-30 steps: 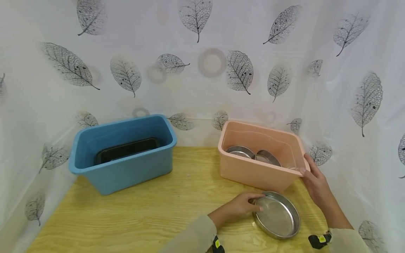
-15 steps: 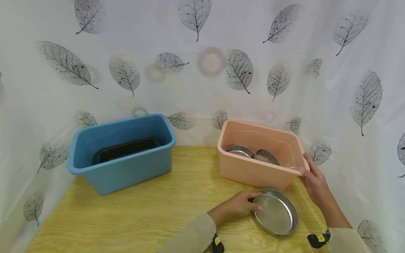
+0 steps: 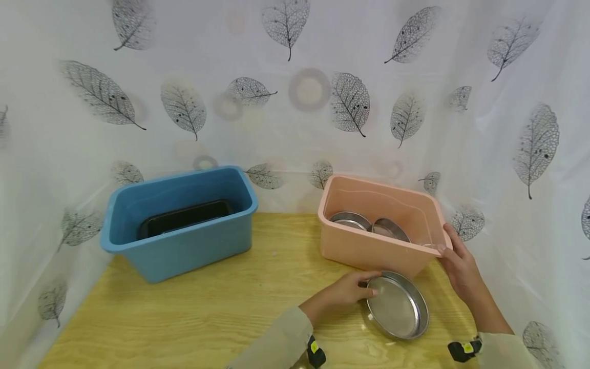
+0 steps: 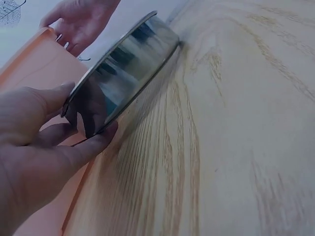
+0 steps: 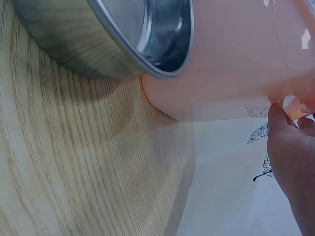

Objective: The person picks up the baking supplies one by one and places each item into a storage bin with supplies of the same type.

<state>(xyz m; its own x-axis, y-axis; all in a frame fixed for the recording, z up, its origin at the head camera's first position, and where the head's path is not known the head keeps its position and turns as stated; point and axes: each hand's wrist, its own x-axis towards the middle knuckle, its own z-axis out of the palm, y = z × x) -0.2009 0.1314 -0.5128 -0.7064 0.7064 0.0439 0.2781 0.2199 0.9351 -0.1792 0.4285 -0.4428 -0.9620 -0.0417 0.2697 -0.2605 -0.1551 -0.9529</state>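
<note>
A round, shallow metal cake pan [image 3: 397, 310] is tilted in front of the pink bin [image 3: 364, 251]. My left hand [image 3: 343, 293] pinches the pan's left edge, thumb and fingers on its rim and underside. In the left wrist view the pan's shiny side wall [image 4: 133, 64] leans, its lower edge close to the wood. My right hand [image 3: 461, 271] grips the right end of the pink bin's rim; the right wrist view shows its thumb and fingers around that lip. Inside the pink bin lie two more round metal pans, one flat [image 3: 350, 219] and one leaning [image 3: 390, 228].
A blue bin [image 3: 203, 251] stands at the back left of the wooden table [image 3: 221, 307], with a black rectangular pan [image 3: 184, 219] inside. A white leaf-print curtain [image 3: 207, 51] hangs behind and along both sides.
My left hand has shifted the cake pan slightly up and to the left, tilting it more. My right hand stays on the pink bin's rim.
</note>
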